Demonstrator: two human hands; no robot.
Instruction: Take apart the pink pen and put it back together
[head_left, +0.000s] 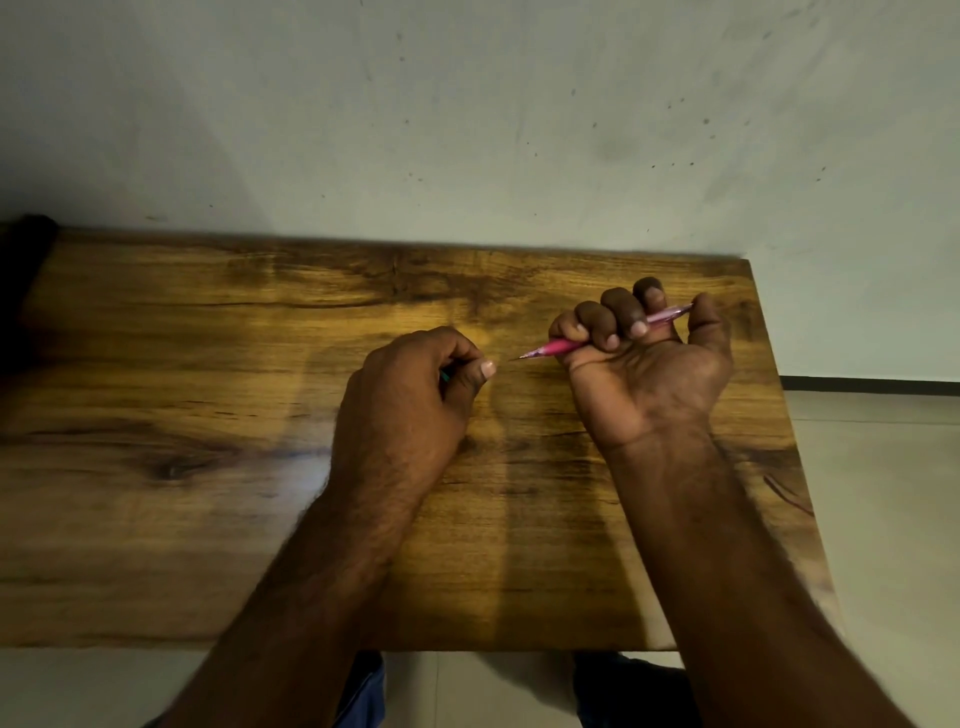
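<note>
The pink pen lies across my right hand, which is turned palm up with its fingers curled around the barrel. Its pointed tip sticks out to the left and its paler rear end shows near the thumb. My left hand rests on the table just left of the tip, a small gap apart, fingers closed. A small greenish bit shows between its fingers; I cannot tell what it is.
A wooden table stands against a pale wall. Its right edge drops to a tiled floor. A dark object sits at the table's far left corner. My knees in blue cloth show below the front edge.
</note>
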